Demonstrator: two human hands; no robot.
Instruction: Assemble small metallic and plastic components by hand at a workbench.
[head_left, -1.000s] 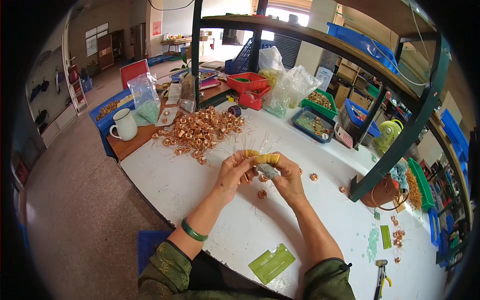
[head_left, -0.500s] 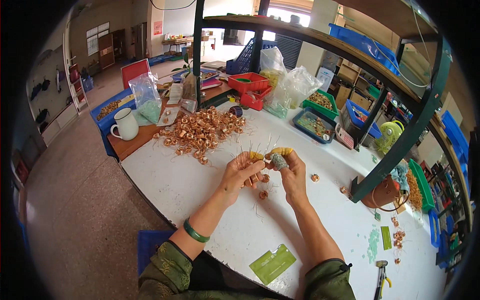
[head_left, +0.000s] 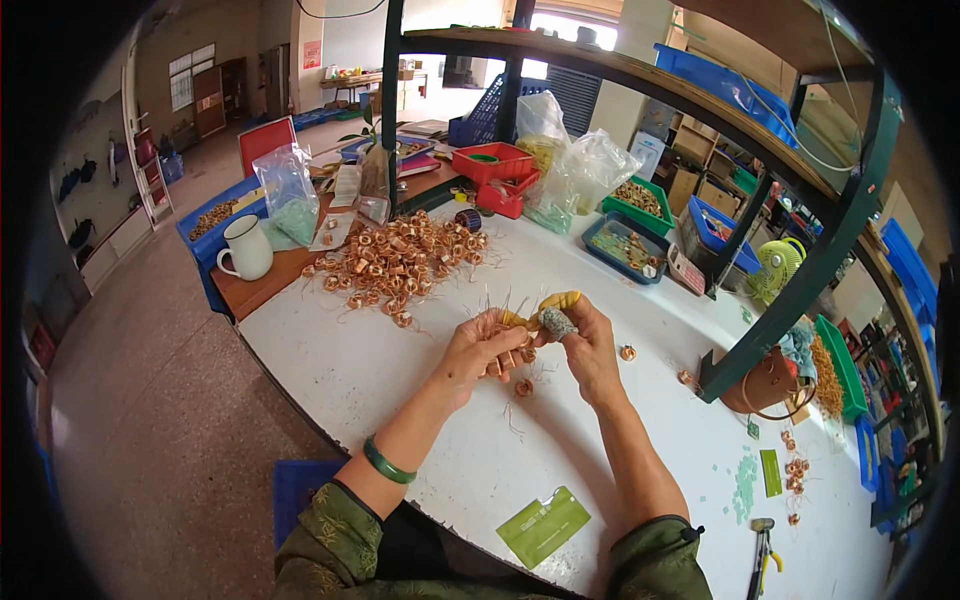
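Observation:
Above the white table, my left hand [head_left: 470, 358] is closed around several copper wire coils [head_left: 507, 361], whose thin wire leads stick up past the fingers. My right hand [head_left: 594, 352] meets it from the right in a pinch, with a yellow cover on the index finger and a grey speckled one on the thumb. What lies between those fingertips is too small to make out. Just below the hands a loose copper coil [head_left: 524, 388] rests on the table. Beyond them spreads a big heap of copper coils [head_left: 405, 262] with trailing leads.
A white mug [head_left: 246, 248] stands at the left. Green packet [head_left: 544, 527] and pliers [head_left: 766, 565] lie near the front. Toward the back are red bins [head_left: 494, 162], plastic bags [head_left: 590, 175] and a dark tray [head_left: 627, 248]. A shelf post [head_left: 800, 250] rises at right, beside a brown container [head_left: 757, 388].
Both hands stay together above the table. My right fingertips have shifted slightly, and the wire leads over my left hand sit at a different angle. The view has moved a little.

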